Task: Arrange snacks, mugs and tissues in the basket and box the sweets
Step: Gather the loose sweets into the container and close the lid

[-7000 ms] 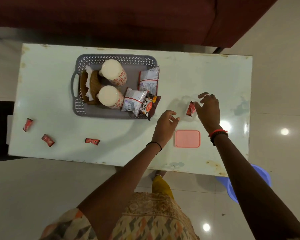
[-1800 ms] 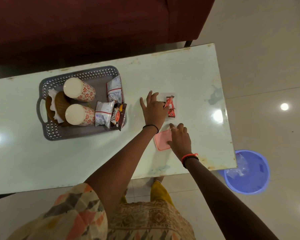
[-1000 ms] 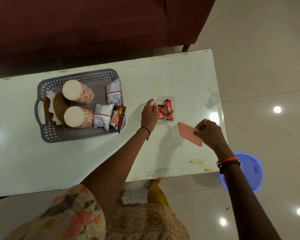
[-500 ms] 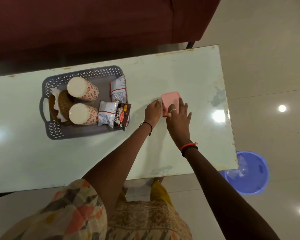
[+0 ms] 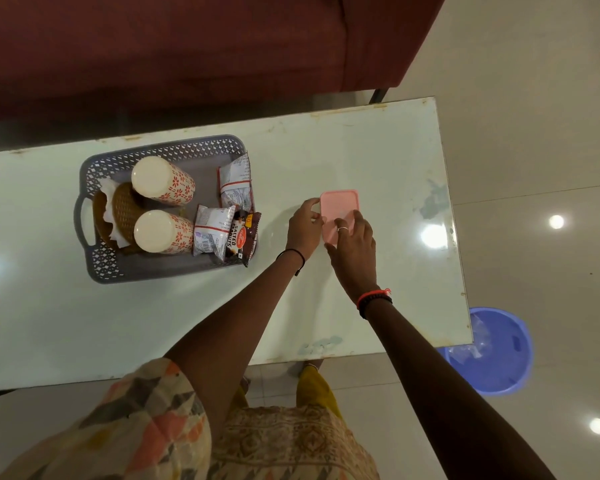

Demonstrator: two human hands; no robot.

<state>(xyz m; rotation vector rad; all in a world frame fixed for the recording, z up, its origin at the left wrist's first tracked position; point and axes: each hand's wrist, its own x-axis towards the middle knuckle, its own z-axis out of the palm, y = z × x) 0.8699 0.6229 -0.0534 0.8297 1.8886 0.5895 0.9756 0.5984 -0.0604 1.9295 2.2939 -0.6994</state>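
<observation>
A pink lid (image 5: pixel 340 206) lies flat over the small sweet box on the white table (image 5: pixel 378 161); the box and the sweets under it are hidden. My right hand (image 5: pixel 354 249) presses on the lid's near half with spread fingers. My left hand (image 5: pixel 305 225) grips the box's left side. To the left stands the grey basket (image 5: pixel 118 265) with two floral mugs (image 5: pixel 163 181), (image 5: pixel 161 232), tissues (image 5: pixel 106 199) in a brown woven holder, and three snack packets (image 5: pixel 236 183), (image 5: pixel 212 228), (image 5: pixel 241 237).
A dark red sofa (image 5: pixel 187 46) runs along the table's far edge. A blue bin (image 5: pixel 492 351) stands on the tiled floor by the table's near right corner. Bare tabletop stretches right of the box and in front of the basket.
My right hand picked the pink lid off the table, carried it over the open box of sweets and set it down; it now presses it. My left hand stayed at the box.
</observation>
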